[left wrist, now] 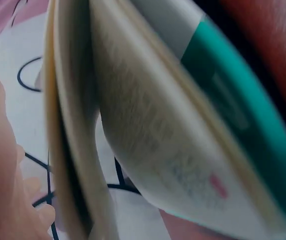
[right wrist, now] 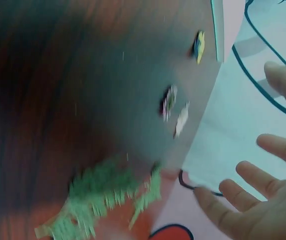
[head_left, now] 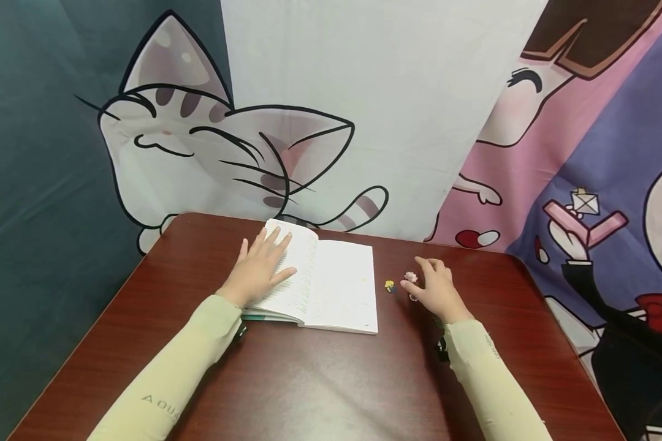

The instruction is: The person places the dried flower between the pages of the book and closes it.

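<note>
An open book lies on the table, its right page blank for the most part. My left hand rests with spread fingers on the printed left page. In the left wrist view, arched pages and a teal cover show beside that hand. To the book's right are a small yellow piece, a pale pink piece and a third small piece, partly hidden. My right hand is over the latter two, fingers loosely bent. The right wrist view shows its fingers apart, with nothing between them.
The brown table has rounded far corners. Close behind it hangs a cloth backdrop with cartoon figures. Frayed green threads appear low in the right wrist view. Long pale sleeves cover both forearms.
</note>
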Available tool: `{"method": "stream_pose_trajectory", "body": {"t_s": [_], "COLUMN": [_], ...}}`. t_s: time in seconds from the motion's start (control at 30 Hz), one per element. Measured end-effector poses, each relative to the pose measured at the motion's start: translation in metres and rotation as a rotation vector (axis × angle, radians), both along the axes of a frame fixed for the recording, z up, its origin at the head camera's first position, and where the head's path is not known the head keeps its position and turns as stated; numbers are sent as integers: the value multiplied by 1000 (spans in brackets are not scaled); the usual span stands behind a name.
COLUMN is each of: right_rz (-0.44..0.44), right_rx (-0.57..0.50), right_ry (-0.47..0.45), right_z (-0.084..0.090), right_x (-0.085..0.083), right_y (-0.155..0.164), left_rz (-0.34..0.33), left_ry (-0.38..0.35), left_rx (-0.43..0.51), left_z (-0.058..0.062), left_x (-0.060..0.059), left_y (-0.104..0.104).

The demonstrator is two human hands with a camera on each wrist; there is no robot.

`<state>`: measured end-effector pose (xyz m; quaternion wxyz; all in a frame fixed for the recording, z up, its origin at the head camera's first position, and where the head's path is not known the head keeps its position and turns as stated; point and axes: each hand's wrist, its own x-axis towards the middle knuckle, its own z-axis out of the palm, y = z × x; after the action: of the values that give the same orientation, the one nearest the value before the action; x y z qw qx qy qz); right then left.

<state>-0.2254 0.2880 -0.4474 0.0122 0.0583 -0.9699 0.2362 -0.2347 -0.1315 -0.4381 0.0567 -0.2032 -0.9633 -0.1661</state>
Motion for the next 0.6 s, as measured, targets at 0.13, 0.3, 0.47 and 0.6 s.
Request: {"method": "stream_pose_trajectory", "body": {"t_s": [0.13, 0.3, 0.47, 0.6], "right_rz": [-26, -34, -64, -98], "right_rx": [-75, -116, -144, -155], "right_ry": [14, 31, 11, -31], "right_z": [-7, -15, -20, -21], "right_x": [-2, -4, -7, -9], "right_y": [-9, -21, -29, -33], "left_rz": [-31, -67, -74, -85], "left_ry": [-5, 5, -12, -52], "left_rx": [8, 8, -22, -37], "left_z": [-4, -16, -26, -32], "left_x": [9, 18, 23, 27], "left_y": [11, 22, 29, 32]}}
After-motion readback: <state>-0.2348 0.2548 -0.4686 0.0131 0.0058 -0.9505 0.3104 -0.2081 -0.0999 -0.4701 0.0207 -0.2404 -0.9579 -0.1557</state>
